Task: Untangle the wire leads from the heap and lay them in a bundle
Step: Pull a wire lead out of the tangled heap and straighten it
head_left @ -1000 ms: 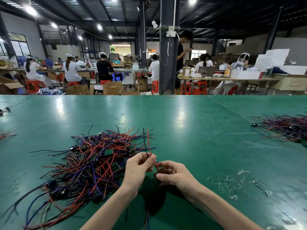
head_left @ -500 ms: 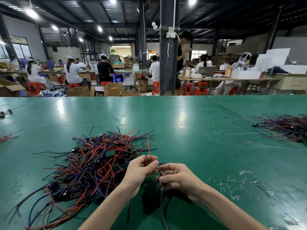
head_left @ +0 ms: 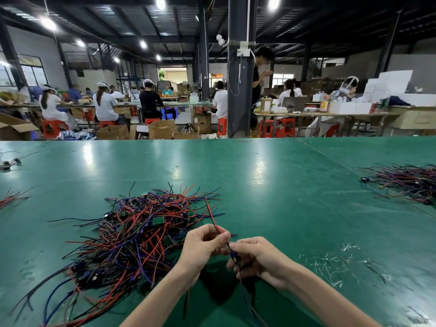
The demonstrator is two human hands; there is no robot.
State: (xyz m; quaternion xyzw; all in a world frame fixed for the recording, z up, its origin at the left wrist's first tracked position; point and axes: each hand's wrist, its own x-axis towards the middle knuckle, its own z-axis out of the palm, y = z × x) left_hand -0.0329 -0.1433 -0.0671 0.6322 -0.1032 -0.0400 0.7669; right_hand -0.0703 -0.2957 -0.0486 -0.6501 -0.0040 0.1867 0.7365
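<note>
Pinching one wire lead [head_left: 212, 218], left hand [head_left: 202, 249] and right hand [head_left: 262, 261] both gripping, heap [head_left: 139, 234] alongside

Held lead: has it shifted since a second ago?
Yes. The held lead has slid toward the camera: its red tip reaches less far across the heap.

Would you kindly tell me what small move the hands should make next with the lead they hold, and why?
Probably draw the lead up and rightward, away from the heap. The left hand and right hand both pinch it, while its red-and-black tail reaches over the heap's right edge, so it may yet be caught there.
</note>
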